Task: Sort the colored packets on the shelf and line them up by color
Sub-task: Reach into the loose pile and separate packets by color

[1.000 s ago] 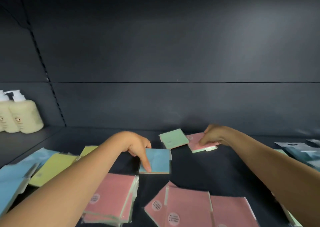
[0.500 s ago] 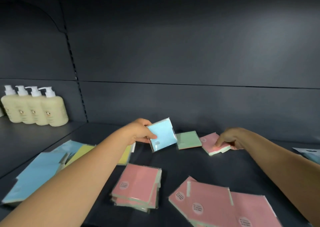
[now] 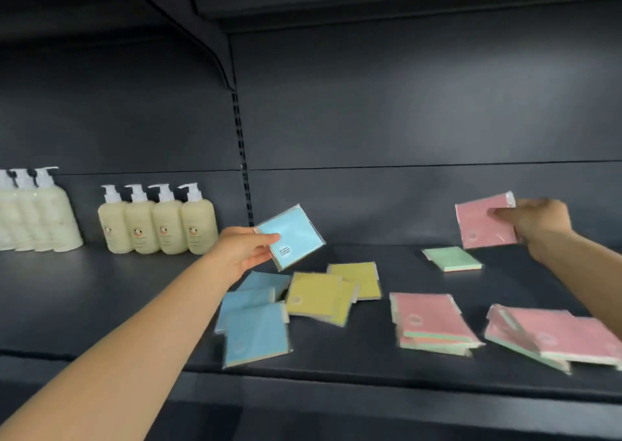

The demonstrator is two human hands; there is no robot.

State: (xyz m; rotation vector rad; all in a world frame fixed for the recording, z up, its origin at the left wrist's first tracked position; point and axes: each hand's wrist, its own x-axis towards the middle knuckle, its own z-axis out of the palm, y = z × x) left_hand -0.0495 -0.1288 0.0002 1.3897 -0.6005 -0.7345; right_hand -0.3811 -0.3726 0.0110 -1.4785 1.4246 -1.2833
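The dark shelf point(image 3: 336, 366) held everything, with cream pump bottles point(image 3: 158, 220) standing far left. On its near right lay two pink stacks point(image 3: 434, 323), and toward the middle the yellow packets point(image 3: 319, 296) sat just beside the blue pile point(image 3: 255, 319). A lone green packet point(image 3: 452, 259) lay farther back on the right.

A second before, both hands had been down among the far packets; now each was raised clear of the shelf with one packet. The left hand point(image 3: 244, 249) pinched a blue packet point(image 3: 290, 236) by its left edge, tilted, above the blue pile. The right hand point(image 3: 535, 223) gripped a pink packet point(image 3: 484, 220) in the air beyond the green one.

The far strays were thus collected, and each probably needed only setting with its own colour. The lining up looked unfinished.
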